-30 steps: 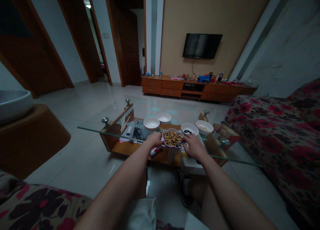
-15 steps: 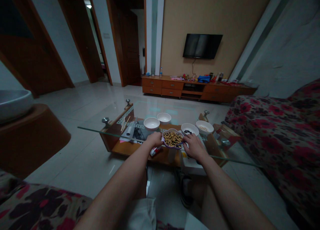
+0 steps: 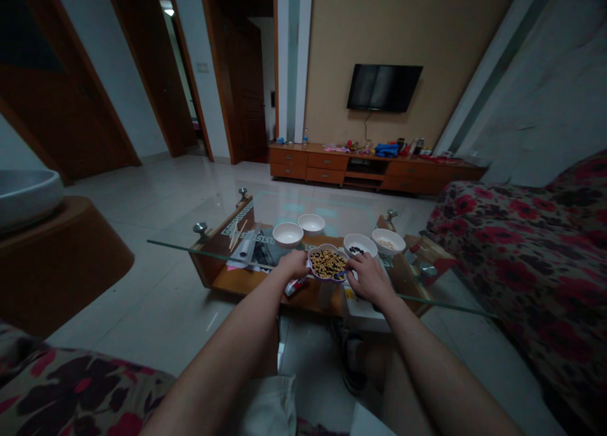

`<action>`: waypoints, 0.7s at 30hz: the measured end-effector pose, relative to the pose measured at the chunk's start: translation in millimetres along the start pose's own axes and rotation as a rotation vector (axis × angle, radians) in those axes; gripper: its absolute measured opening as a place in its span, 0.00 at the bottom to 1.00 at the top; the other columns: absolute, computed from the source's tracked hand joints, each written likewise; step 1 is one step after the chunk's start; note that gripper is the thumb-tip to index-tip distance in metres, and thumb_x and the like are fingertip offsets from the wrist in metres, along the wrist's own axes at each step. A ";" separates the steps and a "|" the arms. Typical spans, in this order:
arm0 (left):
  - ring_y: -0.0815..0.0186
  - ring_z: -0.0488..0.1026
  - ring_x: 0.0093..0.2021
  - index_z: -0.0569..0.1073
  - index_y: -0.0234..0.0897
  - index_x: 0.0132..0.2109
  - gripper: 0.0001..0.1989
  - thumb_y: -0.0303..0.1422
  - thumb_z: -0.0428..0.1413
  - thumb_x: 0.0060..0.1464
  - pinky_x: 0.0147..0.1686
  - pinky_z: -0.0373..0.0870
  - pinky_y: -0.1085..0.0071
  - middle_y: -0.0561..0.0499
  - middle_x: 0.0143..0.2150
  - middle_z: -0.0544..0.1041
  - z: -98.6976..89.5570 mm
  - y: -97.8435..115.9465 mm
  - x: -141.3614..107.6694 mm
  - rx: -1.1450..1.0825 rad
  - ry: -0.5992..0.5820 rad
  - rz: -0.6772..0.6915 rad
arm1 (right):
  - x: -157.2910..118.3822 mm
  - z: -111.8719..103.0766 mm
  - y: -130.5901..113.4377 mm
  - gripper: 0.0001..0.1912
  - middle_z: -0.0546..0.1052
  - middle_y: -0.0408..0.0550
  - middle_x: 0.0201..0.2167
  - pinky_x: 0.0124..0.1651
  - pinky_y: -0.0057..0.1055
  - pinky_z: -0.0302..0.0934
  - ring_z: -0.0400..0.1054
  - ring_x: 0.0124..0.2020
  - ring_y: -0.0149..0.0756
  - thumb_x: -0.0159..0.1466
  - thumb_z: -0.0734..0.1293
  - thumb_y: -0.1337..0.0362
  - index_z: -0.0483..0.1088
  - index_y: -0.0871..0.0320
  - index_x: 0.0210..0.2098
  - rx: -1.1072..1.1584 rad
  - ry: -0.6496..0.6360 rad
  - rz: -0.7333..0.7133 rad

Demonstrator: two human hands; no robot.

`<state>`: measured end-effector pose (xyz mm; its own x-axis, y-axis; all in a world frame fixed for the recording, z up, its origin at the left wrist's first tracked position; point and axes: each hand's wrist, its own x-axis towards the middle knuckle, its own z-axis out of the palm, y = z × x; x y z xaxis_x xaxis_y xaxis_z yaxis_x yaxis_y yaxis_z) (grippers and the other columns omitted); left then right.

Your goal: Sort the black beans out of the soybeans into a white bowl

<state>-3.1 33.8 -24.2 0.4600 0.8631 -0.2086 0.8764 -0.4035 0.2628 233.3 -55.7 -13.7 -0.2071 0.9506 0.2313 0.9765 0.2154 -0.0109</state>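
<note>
My left hand (image 3: 293, 265) grips the left side of a purple-rimmed bowl (image 3: 318, 249) filled with yellow soybeans and some darker beans. The fingers of my right hand (image 3: 368, 279) pinch a small dark utensil (image 3: 340, 275) at the bowl's right edge, its tip over the beans. Just beyond the bowl, a white bowl with black beans (image 3: 360, 241) stands near my right hand. Further right is a white bowl of pale grains (image 3: 389, 232). Two more white bowls (image 3: 287, 234) stand behind, their contents hidden.
The glass tabletop (image 3: 208, 249) has metal corner fittings, and a wooden shelf (image 3: 246, 287) lies below it, holding papers and a red-and-white tube. Floral sofas flank both sides. A low wooden cabinet stands under a wall television at the far end.
The view has shifted very slightly. My hands and the purple-rimmed bowl stay in almost the same place.
</note>
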 end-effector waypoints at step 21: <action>0.53 0.80 0.51 0.79 0.42 0.53 0.19 0.43 0.57 0.58 0.48 0.75 0.65 0.41 0.52 0.82 2.3 -2.0 2.0 -0.012 0.010 0.020 | 0.5 4.9 1.5 0.10 0.77 0.53 0.45 0.52 0.38 0.57 0.64 0.49 0.45 0.67 0.63 0.65 0.76 0.56 0.43 0.027 0.009 -0.026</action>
<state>-3.7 35.7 -27.3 0.4756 0.8579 -0.1943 0.8654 -0.4166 0.2785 234.3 -53.9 -18.4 -0.2315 0.9425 0.2409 0.9688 0.2459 -0.0310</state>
